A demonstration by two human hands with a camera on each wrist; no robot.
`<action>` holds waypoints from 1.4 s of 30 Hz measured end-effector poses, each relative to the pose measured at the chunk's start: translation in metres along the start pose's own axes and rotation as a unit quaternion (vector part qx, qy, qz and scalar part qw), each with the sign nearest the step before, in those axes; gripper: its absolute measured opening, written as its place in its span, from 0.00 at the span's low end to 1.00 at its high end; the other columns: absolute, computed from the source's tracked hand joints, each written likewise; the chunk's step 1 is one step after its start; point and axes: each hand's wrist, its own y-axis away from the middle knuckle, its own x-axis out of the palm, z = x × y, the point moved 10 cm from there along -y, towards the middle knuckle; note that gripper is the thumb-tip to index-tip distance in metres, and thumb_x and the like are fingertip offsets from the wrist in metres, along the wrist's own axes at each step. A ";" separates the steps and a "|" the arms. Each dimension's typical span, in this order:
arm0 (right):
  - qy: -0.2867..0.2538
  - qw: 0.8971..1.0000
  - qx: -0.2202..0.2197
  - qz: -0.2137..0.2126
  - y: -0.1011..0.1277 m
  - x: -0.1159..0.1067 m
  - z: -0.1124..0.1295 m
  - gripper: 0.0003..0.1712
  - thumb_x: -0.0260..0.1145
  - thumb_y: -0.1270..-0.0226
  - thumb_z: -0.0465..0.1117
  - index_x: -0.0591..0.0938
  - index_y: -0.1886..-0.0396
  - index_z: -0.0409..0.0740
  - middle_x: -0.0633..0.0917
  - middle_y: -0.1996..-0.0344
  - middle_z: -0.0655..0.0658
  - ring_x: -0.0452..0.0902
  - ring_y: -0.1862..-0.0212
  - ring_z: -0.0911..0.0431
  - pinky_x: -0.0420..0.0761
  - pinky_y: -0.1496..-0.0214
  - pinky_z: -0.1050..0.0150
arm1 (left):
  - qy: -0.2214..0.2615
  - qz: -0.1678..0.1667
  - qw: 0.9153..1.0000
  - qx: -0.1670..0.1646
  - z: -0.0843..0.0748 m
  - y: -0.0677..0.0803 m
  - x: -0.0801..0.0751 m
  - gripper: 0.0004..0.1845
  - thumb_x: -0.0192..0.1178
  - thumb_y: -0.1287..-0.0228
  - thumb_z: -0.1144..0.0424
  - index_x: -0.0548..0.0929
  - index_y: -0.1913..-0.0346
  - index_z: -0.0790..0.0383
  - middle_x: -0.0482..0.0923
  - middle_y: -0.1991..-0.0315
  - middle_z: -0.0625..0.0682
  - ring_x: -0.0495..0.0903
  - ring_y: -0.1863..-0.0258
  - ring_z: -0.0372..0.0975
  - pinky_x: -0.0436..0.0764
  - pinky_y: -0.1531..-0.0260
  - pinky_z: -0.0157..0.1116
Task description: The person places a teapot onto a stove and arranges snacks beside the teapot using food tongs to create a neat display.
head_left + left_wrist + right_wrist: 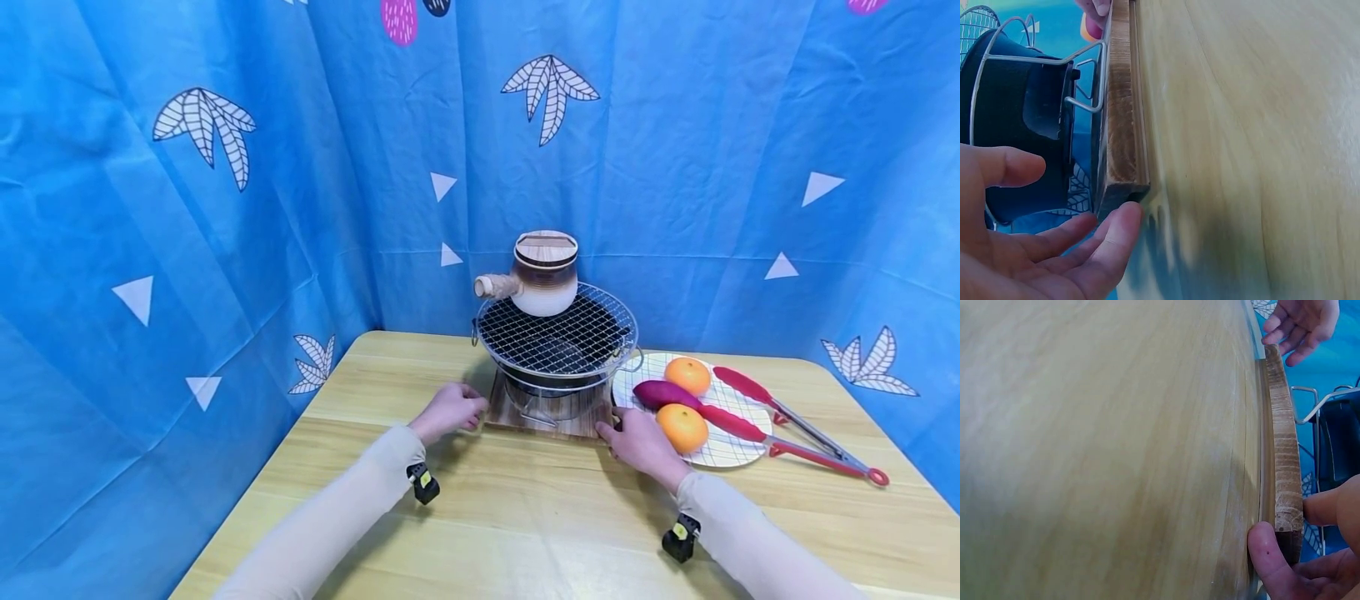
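Observation:
A wooden board [525,419] lies on the table and carries a black stove [555,377] topped by a round wire grill [592,321]. A brown and white ceramic pot [543,271] with a side handle and a lid stands on the grill's far edge. My left hand [453,410] is at the board's left front corner, its fingers relaxed and a fingertip [1125,215] touching that corner of the board [1122,125]. My right hand [633,437] pinches the board's right front corner [1285,456], with the thumb [1269,553] at its front edge and a finger on top.
A white plate [723,450] right of the stove holds two oranges [682,427] and a purple sweet potato [663,393]. Red tongs [795,425] lie across the plate's right side. Blue patterned cloth hangs behind and beside the wooden table [525,517].

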 end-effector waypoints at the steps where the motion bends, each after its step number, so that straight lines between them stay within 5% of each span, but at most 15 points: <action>1: -0.002 1.000 0.004 0.001 0.000 0.000 -0.001 0.31 0.61 0.25 0.48 0.73 0.32 0.32 0.79 0.89 0.51 0.73 0.86 0.57 0.73 0.73 0.62 | 0.006 0.001 1.000 -0.004 0.002 -0.001 0.002 0.21 0.62 0.36 0.64 0.76 0.46 0.76 0.83 0.61 0.63 0.84 0.66 0.48 0.89 0.61 0.41; 15: -0.006 1.000 -0.004 -0.001 0.000 0.000 0.002 0.29 0.61 0.25 0.47 0.75 0.34 0.32 0.79 0.88 0.51 0.74 0.86 0.57 0.73 0.74 0.61 | -0.001 0.012 1.000 -0.006 0.011 -0.008 0.013 0.22 0.65 0.40 0.65 0.77 0.47 0.77 0.81 0.59 0.62 0.84 0.67 0.46 0.89 0.63 0.38; 24: -0.006 1.000 0.004 0.005 0.000 0.000 0.000 0.29 0.61 0.25 0.48 0.74 0.34 0.32 0.80 0.87 0.50 0.74 0.85 0.57 0.72 0.75 0.61 | 0.011 0.016 1.000 -0.012 0.012 -0.011 0.018 0.22 0.64 0.39 0.68 0.76 0.45 0.79 0.78 0.46 0.68 0.89 0.65 0.49 0.89 0.57 0.40; 38: 0.019 1.000 -0.017 -0.014 -0.003 -0.005 0.008 0.16 0.62 0.26 0.48 0.82 0.53 0.38 0.79 0.88 0.52 0.75 0.82 0.58 0.75 0.69 0.61 | 0.027 0.007 0.999 -0.027 0.015 -0.013 0.017 0.20 0.63 0.34 0.72 0.74 0.43 0.80 0.76 0.44 0.70 0.89 0.64 0.48 0.89 0.58 0.37; 42: 0.019 1.000 -0.016 -0.011 0.000 -0.006 0.007 0.19 0.63 0.27 0.46 0.82 0.47 0.35 0.79 0.88 0.52 0.75 0.83 0.58 0.76 0.70 0.62 | 0.039 0.011 0.999 -0.022 0.014 -0.013 0.019 0.19 0.63 0.35 0.73 0.74 0.45 0.81 0.76 0.46 0.70 0.89 0.64 0.48 0.89 0.59 0.36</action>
